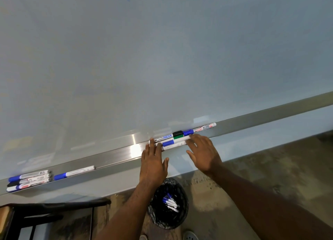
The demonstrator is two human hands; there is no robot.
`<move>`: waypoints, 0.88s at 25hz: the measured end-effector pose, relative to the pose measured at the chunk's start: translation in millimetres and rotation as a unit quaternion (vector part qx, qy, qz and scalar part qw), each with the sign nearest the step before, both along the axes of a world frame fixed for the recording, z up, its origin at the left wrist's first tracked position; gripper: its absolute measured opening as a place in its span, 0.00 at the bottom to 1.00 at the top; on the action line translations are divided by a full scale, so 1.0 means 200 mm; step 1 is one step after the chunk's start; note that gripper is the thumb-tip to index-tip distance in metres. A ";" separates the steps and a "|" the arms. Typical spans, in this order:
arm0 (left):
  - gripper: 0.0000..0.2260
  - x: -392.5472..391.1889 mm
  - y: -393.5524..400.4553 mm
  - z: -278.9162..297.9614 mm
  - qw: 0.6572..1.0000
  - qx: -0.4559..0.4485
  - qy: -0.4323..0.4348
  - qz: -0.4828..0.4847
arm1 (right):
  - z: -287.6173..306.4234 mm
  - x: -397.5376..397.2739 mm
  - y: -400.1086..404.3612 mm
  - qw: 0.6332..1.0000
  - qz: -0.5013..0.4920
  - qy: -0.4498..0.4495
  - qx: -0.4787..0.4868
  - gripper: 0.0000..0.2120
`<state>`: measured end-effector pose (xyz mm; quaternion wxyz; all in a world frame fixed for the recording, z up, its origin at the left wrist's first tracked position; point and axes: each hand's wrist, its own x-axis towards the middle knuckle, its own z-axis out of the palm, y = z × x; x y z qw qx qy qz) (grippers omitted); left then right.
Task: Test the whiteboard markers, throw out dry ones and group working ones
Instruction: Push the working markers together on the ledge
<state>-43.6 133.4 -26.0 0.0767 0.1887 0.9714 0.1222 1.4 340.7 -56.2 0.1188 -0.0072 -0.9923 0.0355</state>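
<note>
A pale grey-white whiteboard [162, 59] fills most of the view, with a brushed-metal marker tray [115, 155] running along its lower edge and a mottled brown floor [270, 167] below. At the tray's left end lies a cluster of three white markers with blue and black caps [28, 180], and just beside it a single white marker with a blue cap [74, 173]. On the floor under the tray stands a round bin lined with a black plastic bag [168, 203], holding several discarded blue-capped markers [171, 202]. A dark chair [45, 214] sits at lower left. Mid-tray, a bundle of white markers with blue, green and black caps [171, 139] lies side by side. The left hand [153, 160] reaches in with fingers straight, tips touching the bundle's left end. The right hand [202, 153] rests with fingers spread flat against the bundle's right end. Neither grip closes round anything.
</note>
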 end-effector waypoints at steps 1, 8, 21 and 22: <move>0.24 0.01 0.00 0.00 0.999 0.019 0.026 0.014 | 0.01 -0.01 -0.02 1.000 0.010 0.008 0.001 0.20; 0.12 0.00 -0.01 0.03 0.991 0.041 0.086 0.088 | 0.09 -0.06 -0.15 0.999 -0.027 -0.029 -0.018 0.16; 0.09 -0.15 -0.13 0.06 0.996 0.069 0.048 0.040 | 0.16 -0.12 -0.26 0.982 -0.088 -0.034 -0.163 0.19; 0.08 -0.15 -0.15 0.08 0.995 0.076 0.048 0.033 | 0.16 -0.12 -0.26 0.984 -0.082 -0.029 -0.158 0.19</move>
